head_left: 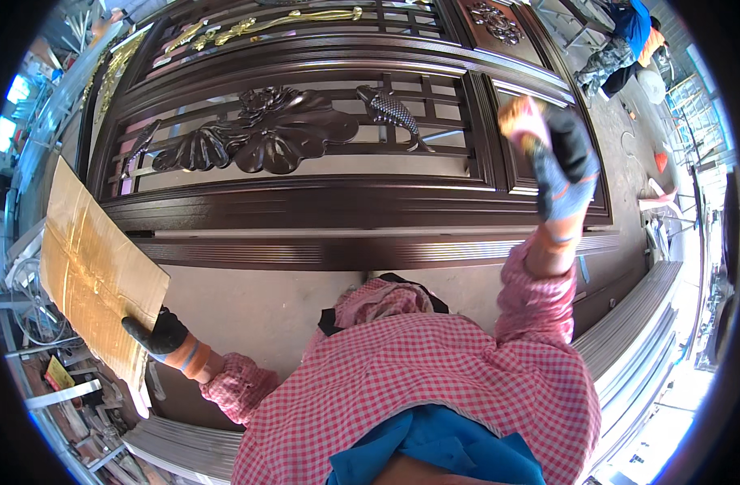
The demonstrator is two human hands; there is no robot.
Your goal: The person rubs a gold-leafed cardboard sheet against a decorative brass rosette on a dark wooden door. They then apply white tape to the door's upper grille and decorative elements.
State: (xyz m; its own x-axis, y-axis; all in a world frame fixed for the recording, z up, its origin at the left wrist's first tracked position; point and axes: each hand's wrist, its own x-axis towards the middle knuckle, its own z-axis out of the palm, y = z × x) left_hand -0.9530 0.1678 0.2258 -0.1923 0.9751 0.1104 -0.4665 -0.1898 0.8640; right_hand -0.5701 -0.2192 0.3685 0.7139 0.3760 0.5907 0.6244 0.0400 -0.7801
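Observation:
My left hand [161, 332], in a black, orange and blue glove, grips the lower edge of a cardboard sheet [95, 271] smeared with gold. Up at the right, my gloved right hand [566, 162] is closed round a small yellow and pink wad [522, 121], blurred, so whether it is sponge or cloth is unclear. That hand is over the right side panel of a dark brown metal gate [329, 198]. In the gate's openwork sit a dark lotus relief [281, 133] and a dark fish relief [396, 115]. Farther back, a branch-like ornament [281, 23] is gold.
A dark floral relief [495, 23] sits on the gate's far right panel. Long metal profiles are stacked at the lower right [633, 323] and lower left [184, 447]. Another person [629, 44] bends over at the far right. An orange-red object [660, 162] lies on the floor.

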